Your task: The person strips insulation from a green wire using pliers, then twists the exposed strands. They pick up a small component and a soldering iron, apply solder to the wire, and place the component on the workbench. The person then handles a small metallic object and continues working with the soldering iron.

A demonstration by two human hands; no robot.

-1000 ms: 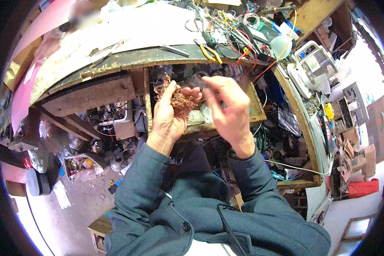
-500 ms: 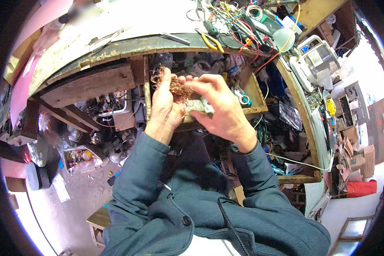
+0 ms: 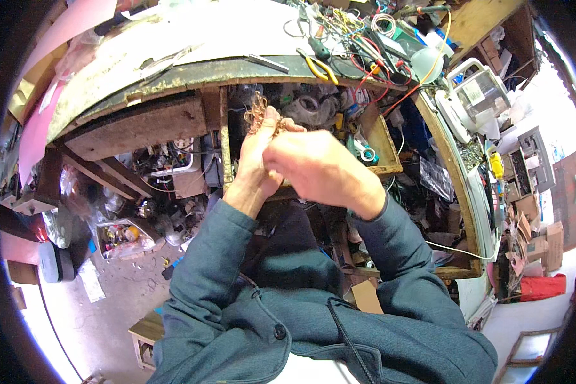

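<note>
A tangled bundle of thin copper wire (image 3: 256,118) sticks up from my left hand (image 3: 252,163), whose fingers and thumb are closed round it. Across the palm lies my right hand (image 3: 323,168), back upward, with its fingers curled against the left hand near the bundle's lower end. What those fingers hold, if anything, is hidden beneath them. Both hands are over an open wooden drawer (image 3: 385,168) under the bench edge. Inside the drawer, rolls of tape (image 3: 309,104) and other small items lie beyond the hands.
On the cluttered workbench (image 3: 192,67) are yellow-handled pliers (image 3: 320,69), a metal strip (image 3: 267,63) and tangled test leads (image 3: 371,54). A white appliance with a clear container (image 3: 477,93) stands at right. A box of small parts (image 3: 127,237) and a wooden stool (image 3: 146,334) are on the left floor side.
My right hand has moved left, from beside the wire with fingers spread to curled over my left palm. The copper wire bundle now shows mostly above the left thumb.
</note>
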